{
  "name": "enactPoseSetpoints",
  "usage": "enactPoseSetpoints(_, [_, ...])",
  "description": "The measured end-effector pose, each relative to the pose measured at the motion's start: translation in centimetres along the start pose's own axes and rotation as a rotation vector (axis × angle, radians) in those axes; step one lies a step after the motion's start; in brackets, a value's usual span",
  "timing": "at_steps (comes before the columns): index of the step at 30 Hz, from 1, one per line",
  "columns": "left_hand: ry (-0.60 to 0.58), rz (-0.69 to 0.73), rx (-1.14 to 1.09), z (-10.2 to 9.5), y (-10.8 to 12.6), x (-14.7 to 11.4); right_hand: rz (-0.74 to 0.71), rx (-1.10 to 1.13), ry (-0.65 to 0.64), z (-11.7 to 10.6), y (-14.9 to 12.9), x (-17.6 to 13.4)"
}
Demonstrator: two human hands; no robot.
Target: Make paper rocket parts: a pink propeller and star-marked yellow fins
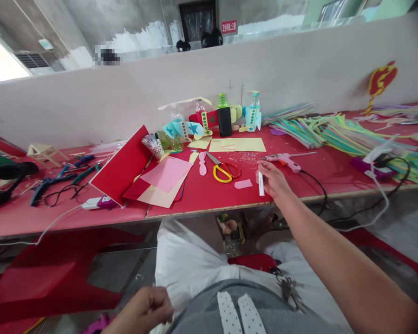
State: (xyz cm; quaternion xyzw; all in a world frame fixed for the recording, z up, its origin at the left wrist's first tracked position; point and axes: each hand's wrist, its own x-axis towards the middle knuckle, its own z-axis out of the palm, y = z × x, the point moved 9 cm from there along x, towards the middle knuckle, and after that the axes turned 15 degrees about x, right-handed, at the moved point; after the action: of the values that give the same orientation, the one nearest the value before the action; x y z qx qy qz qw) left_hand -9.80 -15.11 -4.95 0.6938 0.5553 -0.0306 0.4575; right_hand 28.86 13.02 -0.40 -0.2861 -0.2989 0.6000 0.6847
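Note:
At the front edge of the red table, my right hand (273,178) is closed around a white marker (261,184), which points downward. Beside it lie a small pink paper piece (243,184) and scissors (223,171) with one yellow and one red handle loop. A pink scalloped paper cutout (202,163) rests left of the scissors. Just behind my right hand is a pink hot glue gun (284,161) with a black cord. My left hand (148,306) hangs low by my lap, away from the table, its fingers curled with nothing visible in them.
Decorated bottle planes (183,130) and a black phone-like block (225,122) stand at the back. Pink paper sheets (167,173) and a red board (120,164) lie left of centre. Pliers (52,185) are farther left. Pastel strips (334,132) cover the right side.

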Motion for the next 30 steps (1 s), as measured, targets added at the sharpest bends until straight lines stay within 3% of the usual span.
enactPoseSetpoints(3, [0.171, 0.101, 0.096, -4.1, 4.1, 3.3, 0.013, -0.017, -0.020, 0.3, 0.0, -0.2])
enactPoseSetpoints(10, [0.631, 0.488, 0.118, -13.8, 17.0, 12.2, 0.074, -0.071, -0.110, 1.6, 0.3, -0.8])
enactPoseSetpoints(14, [0.662, 0.582, 0.112, -16.6, 22.2, 19.1, 0.146, -0.131, -0.189, 2.3, 0.6, -0.5])
enactPoseSetpoints(17, [0.589, 0.680, 0.110, -17.4, 25.1, 22.6, 0.235, -0.184, -0.266, 3.4, 0.8, 0.3])
enactPoseSetpoints(20, [0.482, 0.767, 0.105, -17.7, 26.5, 24.4, 0.340, -0.248, -0.364, 5.2, 1.1, 1.8])
enactPoseSetpoints(23, [0.449, 0.795, 0.082, -18.7, 26.2, 25.3, 0.423, -0.311, -0.496, 7.6, 1.5, 3.7])
enactPoseSetpoints(26, [0.504, 0.749, 0.059, -20.5, 24.6, 26.1, 0.524, -0.427, -0.651, 9.7, 2.7, 5.4])
enactPoseSetpoints(30, [0.604, 0.639, 0.097, -22.2, 21.9, 27.1, 0.599, -0.761, -0.798, 10.3, 4.7, 6.7])
